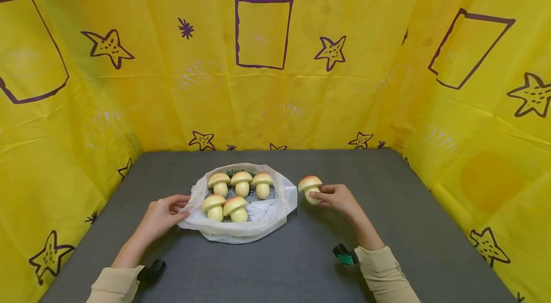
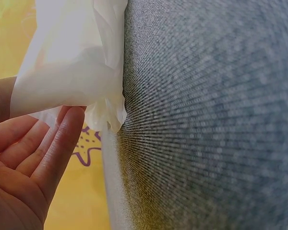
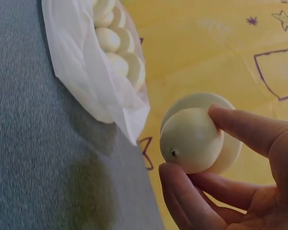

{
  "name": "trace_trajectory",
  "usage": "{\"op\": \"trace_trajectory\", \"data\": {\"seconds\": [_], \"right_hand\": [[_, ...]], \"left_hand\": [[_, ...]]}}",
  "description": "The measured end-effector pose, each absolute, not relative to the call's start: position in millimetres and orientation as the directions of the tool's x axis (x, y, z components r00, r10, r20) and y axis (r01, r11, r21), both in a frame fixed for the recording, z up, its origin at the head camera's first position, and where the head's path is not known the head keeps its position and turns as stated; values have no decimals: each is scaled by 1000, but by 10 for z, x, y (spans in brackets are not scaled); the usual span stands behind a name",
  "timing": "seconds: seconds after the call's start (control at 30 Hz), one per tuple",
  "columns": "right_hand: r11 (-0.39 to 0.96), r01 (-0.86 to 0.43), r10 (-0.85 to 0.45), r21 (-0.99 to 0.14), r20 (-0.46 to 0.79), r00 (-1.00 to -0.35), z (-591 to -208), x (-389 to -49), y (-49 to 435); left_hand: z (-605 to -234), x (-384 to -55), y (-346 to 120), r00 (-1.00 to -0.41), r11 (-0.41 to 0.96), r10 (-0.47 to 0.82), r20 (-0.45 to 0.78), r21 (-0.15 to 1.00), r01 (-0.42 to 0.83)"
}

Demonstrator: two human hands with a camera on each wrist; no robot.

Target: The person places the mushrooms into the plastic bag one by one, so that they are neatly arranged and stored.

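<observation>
A white plastic bag [image 1: 241, 232] lies on the table with its mouth spread wide, several toy mushrooms [image 1: 242, 183] with cream stems and yellow-red caps inside it. My left hand [image 1: 160, 217] pinches the bag's left rim between thumb and fingers; in the left wrist view the thin plastic [image 2: 72, 62] covers the thumb. To the right of the bag, my right hand [image 1: 337, 198] holds one more toy mushroom [image 1: 310, 189] by its stem, cap up. The right wrist view shows thumb and fingertips around that rounded stem [image 3: 189, 139], which has a small dark spot at its base.
The table [image 1: 267, 269] has a dark grey cloth surface. Yellow sheeting [image 1: 258, 102] with purple stars and squares encloses its back and sides. Crumpled white plastic [image 1: 260, 210] lies among the mushrooms at the bag's right. A dark wrist device [image 1: 151, 272] sits at the left cuff.
</observation>
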State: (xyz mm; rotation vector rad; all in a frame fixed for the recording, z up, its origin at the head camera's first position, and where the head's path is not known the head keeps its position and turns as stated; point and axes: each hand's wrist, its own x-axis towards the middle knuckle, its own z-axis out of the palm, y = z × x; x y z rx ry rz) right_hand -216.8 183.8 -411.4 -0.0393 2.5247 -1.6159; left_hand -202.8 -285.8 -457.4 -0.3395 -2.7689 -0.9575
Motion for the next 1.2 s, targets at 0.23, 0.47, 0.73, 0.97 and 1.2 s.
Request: {"op": "trace_trajectory", "data": {"seconds": [0.23,0.47,0.73,0.97,1.2], "right_hand": [[442,55,-94,-895,-107,-990,-4243,-2252,1776],[438,36,-110,-898,-93,-990,-4246,-2250,1672],[437,43,-115,-898,-104,-988,-4248,-2252,1526],[469,40,-128,-882,-113,-985,-4237,-2227,1399],[445,54,-106,-894,-112,-988,-4238,-2222,1280]], "left_hand": [[-4572,-2020,-2853,-952,770,145,270,573,280],[-4579,-2019,-2855,-956,770,140,258,579,269],[-4584,-2018,-2861,-955,767,142,260,581,272],[-4583,-2012,-2866,-957,767,142,254,583,268],[-4578,-2001,-2866,-960,765,144,241,588,262]]}}
